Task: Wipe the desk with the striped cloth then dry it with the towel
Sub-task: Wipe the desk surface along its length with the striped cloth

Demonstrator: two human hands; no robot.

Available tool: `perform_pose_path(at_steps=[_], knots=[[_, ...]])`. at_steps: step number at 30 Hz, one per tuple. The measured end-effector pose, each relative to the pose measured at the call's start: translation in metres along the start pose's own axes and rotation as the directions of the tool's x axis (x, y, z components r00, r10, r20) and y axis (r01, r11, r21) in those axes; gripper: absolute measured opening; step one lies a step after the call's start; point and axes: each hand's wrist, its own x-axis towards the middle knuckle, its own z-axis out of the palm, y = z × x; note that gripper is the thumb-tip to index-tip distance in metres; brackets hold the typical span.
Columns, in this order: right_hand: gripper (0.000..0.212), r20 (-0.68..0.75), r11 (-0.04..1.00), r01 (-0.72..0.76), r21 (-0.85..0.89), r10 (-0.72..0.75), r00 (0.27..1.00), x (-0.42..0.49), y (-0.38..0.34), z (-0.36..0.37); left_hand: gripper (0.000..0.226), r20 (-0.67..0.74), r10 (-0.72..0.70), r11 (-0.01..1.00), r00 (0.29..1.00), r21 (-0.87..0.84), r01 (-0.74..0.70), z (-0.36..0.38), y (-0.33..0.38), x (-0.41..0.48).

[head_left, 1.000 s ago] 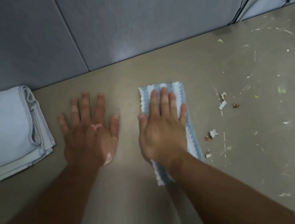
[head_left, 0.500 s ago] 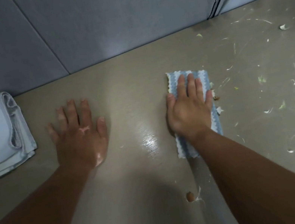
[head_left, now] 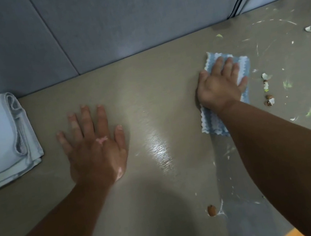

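Right hand (head_left: 220, 87) flat, pressing striped cloth (head_left: 213, 123) at frame right; left hand (head_left: 95, 147) flat, fingers spread, on surface (head_left: 145, 90).

left hand (head_left: 95, 147): left of frame centre, palm down, flat on the grey-brown surface (head_left: 147, 98). Fingers straight and spread, thumb out toward frame right, holding nothing. Pale mark on its back near the knuckles. Bare left forearm (head_left: 45, 230) enters from the lower-left corner.
right hand (head_left: 221, 87): upper right of frame, palm down, fingers straight and close together, pressing flat on the blue-and-white striped cloth (head_left: 213, 124). Bare right forearm (head_left: 280, 147) enters from the lower-right corner.
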Motion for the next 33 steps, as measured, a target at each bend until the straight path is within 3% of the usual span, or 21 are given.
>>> perform_pose_path(at_steps=[3,6,10,14,21,26,29,33], knots=[[0.067,0.025,0.971,0.235,-0.041,-0.235,0.972,-0.026,-0.031,0.010,0.074,-0.002,-0.001,1.000,1.000,-0.010,0.001,0.002,-0.001,0.001],[0.064,0.057,0.889,0.452,-0.068,-0.449,0.892,-0.074,-0.050,0.026,0.073,-0.005,-0.004,1.000,1.000,-0.018,0.003,0.002,-0.001,0.000],[0.061,0.010,0.813,0.582,-0.028,-0.581,0.813,-0.164,-0.040,0.047,0.067,0.019,-0.008,0.999,1.000,-0.034,0.009,0.001,-0.002,0.001],[0.062,0.042,0.845,0.534,-0.030,-0.533,0.845,-0.198,-0.003,0.053,0.061,0.013,-0.021,0.998,1.000,-0.052,0.021,0.001,-0.004,0.000],[0.068,-0.028,0.973,0.228,-0.030,-0.229,0.973,-0.112,0.061,0.016,0.063,0.034,-0.030,0.996,0.999,-0.079,0.033,-0.002,-0.003,0.000],[0.063,-0.004,0.997,0.064,0.042,-0.064,0.998,-0.081,0.040,0.011,0.063,0.028,-0.028,0.995,0.999,-0.098,0.031,-0.003,-0.001,0.001],[0.063,0.021,0.989,0.147,0.018,-0.147,0.989,-0.095,0.013,0.016,0.063,0.024,-0.025,0.994,0.999,-0.107,0.028,-0.002,-0.003,0.001],[0.060,0.063,0.921,0.386,-0.059,-0.382,0.922,-0.148,-0.027,0.037,0.058,-0.005,-0.008,0.990,1.000,-0.141,0.007,-0.001,-0.006,0.002]])
